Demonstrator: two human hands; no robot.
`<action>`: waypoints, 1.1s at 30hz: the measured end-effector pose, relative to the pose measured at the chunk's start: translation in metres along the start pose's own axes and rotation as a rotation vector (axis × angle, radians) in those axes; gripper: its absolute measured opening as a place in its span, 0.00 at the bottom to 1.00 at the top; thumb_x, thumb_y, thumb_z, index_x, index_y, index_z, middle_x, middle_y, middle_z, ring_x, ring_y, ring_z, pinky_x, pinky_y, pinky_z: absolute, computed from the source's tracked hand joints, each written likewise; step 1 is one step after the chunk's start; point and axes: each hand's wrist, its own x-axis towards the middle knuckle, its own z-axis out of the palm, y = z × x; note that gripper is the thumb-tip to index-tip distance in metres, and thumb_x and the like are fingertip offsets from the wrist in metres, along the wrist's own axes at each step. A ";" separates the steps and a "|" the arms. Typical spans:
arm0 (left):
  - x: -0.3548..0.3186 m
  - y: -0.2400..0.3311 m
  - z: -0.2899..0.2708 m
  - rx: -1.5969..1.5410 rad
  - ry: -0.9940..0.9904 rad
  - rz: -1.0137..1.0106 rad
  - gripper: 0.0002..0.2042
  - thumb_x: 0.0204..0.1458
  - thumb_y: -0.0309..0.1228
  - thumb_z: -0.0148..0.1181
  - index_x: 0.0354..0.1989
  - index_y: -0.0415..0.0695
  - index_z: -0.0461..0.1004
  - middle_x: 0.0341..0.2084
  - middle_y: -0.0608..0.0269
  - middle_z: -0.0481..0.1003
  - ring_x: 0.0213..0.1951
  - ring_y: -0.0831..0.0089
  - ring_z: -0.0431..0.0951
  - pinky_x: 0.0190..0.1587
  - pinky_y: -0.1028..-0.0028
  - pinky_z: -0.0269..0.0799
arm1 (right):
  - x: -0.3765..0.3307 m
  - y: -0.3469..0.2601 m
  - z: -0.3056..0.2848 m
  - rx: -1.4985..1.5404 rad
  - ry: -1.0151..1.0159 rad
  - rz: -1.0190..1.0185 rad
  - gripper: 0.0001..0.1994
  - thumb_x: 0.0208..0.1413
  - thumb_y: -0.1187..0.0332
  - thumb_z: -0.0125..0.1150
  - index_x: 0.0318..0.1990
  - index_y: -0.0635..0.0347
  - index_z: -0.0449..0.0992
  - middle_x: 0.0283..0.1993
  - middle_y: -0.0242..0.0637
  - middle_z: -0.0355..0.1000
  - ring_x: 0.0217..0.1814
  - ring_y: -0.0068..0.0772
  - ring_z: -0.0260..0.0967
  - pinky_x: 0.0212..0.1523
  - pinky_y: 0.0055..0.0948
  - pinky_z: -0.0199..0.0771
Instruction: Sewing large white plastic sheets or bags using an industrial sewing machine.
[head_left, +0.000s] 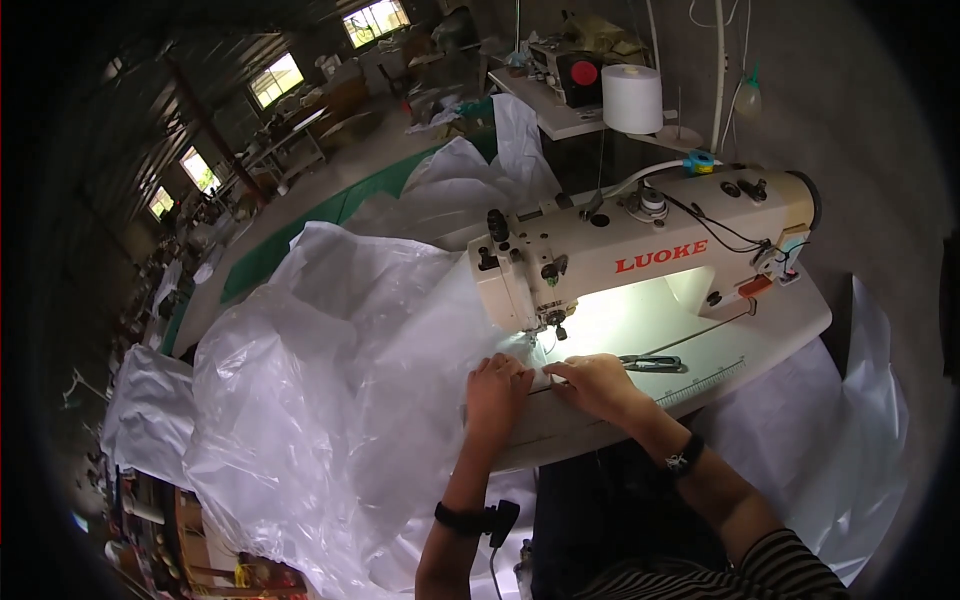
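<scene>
A large sheet of translucent white plastic film (330, 380) is pressed flat by the left hand (497, 385) and right hand (595, 383), fingers curled on its edge, just before the needle of a cream-coloured industrial sewing machine (640, 255).

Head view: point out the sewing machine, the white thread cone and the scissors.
sewing machine (650, 255), head view, front of its cream arm.
white thread cone (632, 98), head view, middle of the wound thread.
scissors (652, 363), head view, middle of the handles.
</scene>
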 end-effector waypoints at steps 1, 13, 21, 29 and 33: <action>0.003 -0.004 0.003 -0.029 -0.027 -0.063 0.05 0.47 0.32 0.65 0.30 0.48 0.78 0.32 0.63 0.78 0.39 0.61 0.77 0.45 0.61 0.69 | 0.000 -0.001 0.000 0.003 -0.015 0.012 0.14 0.55 0.63 0.62 0.49 0.49 0.79 0.34 0.39 0.77 0.38 0.41 0.77 0.39 0.39 0.77; 0.013 -0.005 0.014 -0.063 0.044 -0.114 0.08 0.42 0.31 0.67 0.30 0.45 0.77 0.31 0.61 0.76 0.32 0.60 0.77 0.37 0.63 0.71 | 0.005 0.013 0.014 -0.066 0.150 -0.152 0.12 0.53 0.65 0.63 0.46 0.48 0.80 0.30 0.35 0.73 0.32 0.38 0.75 0.35 0.38 0.74; 0.000 -0.008 0.005 -0.117 0.007 0.066 0.08 0.49 0.31 0.66 0.37 0.47 0.80 0.39 0.64 0.78 0.42 0.63 0.76 0.48 0.62 0.66 | 0.019 0.002 0.012 0.171 0.152 0.168 0.09 0.57 0.62 0.58 0.32 0.53 0.81 0.30 0.41 0.78 0.33 0.45 0.77 0.36 0.41 0.76; 0.019 -0.004 0.020 0.045 -0.022 -0.192 0.10 0.49 0.39 0.65 0.29 0.45 0.80 0.36 0.66 0.76 0.44 0.63 0.75 0.48 0.61 0.64 | 0.027 0.002 0.021 0.136 0.185 0.328 0.09 0.56 0.60 0.59 0.40 0.51 0.79 0.32 0.39 0.77 0.34 0.44 0.77 0.36 0.43 0.76; 0.019 -0.006 0.027 0.107 0.027 -0.184 0.10 0.48 0.39 0.65 0.29 0.45 0.79 0.36 0.66 0.76 0.42 0.63 0.76 0.46 0.61 0.65 | 0.011 0.004 0.029 0.041 0.305 0.056 0.08 0.57 0.63 0.59 0.42 0.50 0.78 0.31 0.36 0.73 0.33 0.43 0.75 0.34 0.43 0.74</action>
